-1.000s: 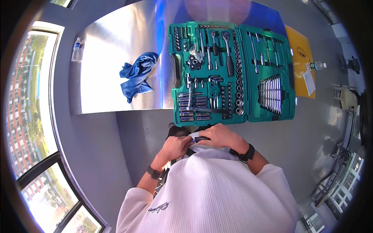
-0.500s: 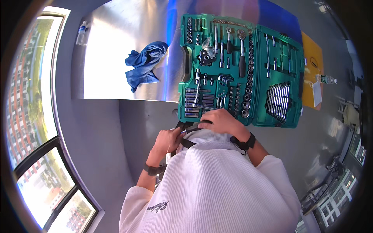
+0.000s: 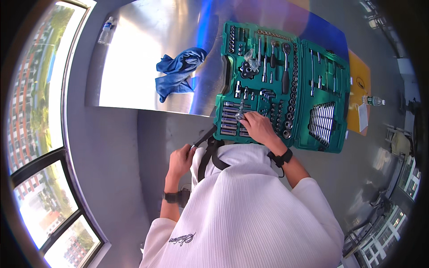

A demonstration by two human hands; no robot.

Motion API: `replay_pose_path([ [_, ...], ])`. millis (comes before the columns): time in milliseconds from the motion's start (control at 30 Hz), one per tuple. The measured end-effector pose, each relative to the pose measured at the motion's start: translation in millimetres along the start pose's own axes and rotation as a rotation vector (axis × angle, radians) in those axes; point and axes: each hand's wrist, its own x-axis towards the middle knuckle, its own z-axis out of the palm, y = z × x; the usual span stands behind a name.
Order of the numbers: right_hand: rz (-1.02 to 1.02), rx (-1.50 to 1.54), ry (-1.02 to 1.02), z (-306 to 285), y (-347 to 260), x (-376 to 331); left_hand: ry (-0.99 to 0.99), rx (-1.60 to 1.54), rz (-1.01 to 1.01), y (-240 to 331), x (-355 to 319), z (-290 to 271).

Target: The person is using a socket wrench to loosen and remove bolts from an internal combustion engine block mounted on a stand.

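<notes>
My left hand (image 3: 180, 161) is closed round the end of a black handle that slants up to the right, toward the near left corner of the green socket set case (image 3: 298, 96). That handle lines up with the chrome head of a ratchet wrench (image 3: 240, 115), though its middle blends into the sockets behind. My right hand (image 3: 260, 127) pinches the ratchet head above the rows of long sockets (image 3: 229, 126). A short chrome piece points away from the head. In the case lie two more ratchets, extension bars and a fan of combination wrenches (image 3: 321, 124).
A blue cloth (image 3: 178, 73) lies crumpled on the shiny metal table (image 3: 134, 85), left of the case. One water bottle (image 3: 105, 31) lies at the table's far left. Another bottle (image 3: 374, 101) is beside a yellow surface (image 3: 357, 76) on the right. Black straps (image 3: 206, 163) hang at my waist.
My right hand has moved up and away from my waist, over the case, to the ratchet head. My left hand has drawn slightly left and down. The chrome tool has swung round.
</notes>
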Motion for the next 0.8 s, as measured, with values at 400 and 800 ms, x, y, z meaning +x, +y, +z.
replay_pose_path([
  [400,0.382,2.228,0.239,-100,-42,-56,-0.034,0.120,0.256,16,43,29],
  [800,0.052,1.948,0.165,-126,-40,-110,-0.009,0.271,0.508,67,95,103],
])
